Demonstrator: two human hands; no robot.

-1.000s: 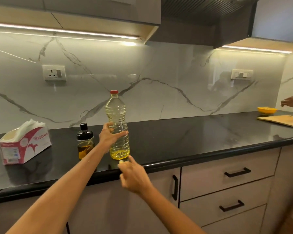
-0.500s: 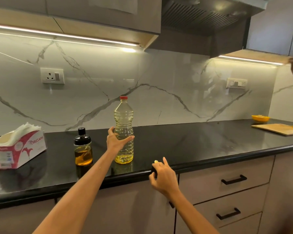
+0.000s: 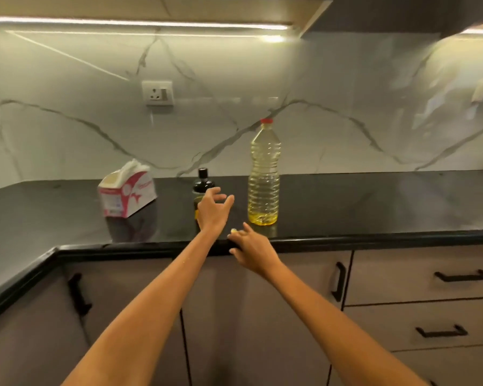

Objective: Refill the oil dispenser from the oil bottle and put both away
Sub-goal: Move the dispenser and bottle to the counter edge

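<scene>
A glossy black stone countertop (image 3: 346,201) is seen, with a rounded front edge and an inward corner at the left. On it, a tall clear ribbed plastic oil bottle (image 3: 263,174) stands upright, capped in red, with yellow oil pooled only at its base. Well to its left, a small squat oil dispenser (image 3: 202,185) with a dark rounded top and black knob cap is set upright; its lower body is hidden behind the left hand (image 3: 212,211). That hand is held just in front of the dispenser with fingers spread wide and loosely curved, nothing gripped; contact with the dispenser cannot be told. The right hand (image 3: 251,250) is laid at the counter's front edge, fingers relaxed and extended, nothing held. A bare strip of counter is left between dispenser and bottle. Further left, a white-and-pink cardboard tissue box (image 3: 127,195) is set at an angle, soft tissue poking out. Behind, a polished veined marble backsplash (image 3: 67,121) carries a white socket (image 3: 157,93). Below, matte grey cabinet fronts carry black bar handles (image 3: 463,275).
</scene>
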